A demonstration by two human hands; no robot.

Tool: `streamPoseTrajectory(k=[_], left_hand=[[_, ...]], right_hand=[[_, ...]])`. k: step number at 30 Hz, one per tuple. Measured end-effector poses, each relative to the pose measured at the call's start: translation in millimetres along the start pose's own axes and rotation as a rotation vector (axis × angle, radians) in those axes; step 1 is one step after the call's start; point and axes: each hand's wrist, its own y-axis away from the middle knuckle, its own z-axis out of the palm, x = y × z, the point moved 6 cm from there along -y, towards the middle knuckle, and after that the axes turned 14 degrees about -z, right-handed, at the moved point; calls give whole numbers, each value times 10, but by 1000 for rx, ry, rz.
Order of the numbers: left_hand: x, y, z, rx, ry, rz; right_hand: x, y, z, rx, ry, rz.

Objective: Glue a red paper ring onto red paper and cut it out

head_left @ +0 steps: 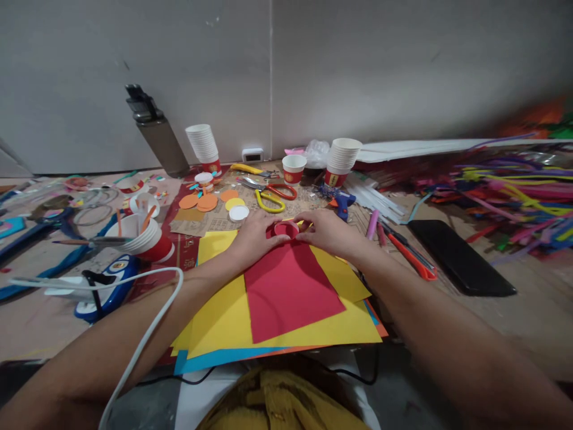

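A small round ring-like piece (286,229) with a pale rim and red inside sits at the top of a red paper sheet (293,292). From its left side, my left hand (256,237) grips it between thumb and fingers. My right hand (326,232) pinches its right side, fingers curled around the far edge. I cannot tell whether it is a cut ring or a cap. Beneath the red sheet lie yellow sheets (219,316), with blue paper (224,359) showing at the front edge.
Yellow-handled scissors (271,203), orange paper discs (207,203) and a white disc (239,213) lie beyond my hands. Stacked paper cups (344,156) and a blue glue gun (344,205) stand behind. On the right are a utility knife (409,254) and black phone (461,255). A white cable (154,325) crosses my left forearm.
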Motion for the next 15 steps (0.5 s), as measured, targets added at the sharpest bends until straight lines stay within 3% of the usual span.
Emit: streamPoseTrajectory(k=[15], left_hand=[[-14,0,17,5,18,4]], right_hand=[[6,-1,0,26,43,-27]])
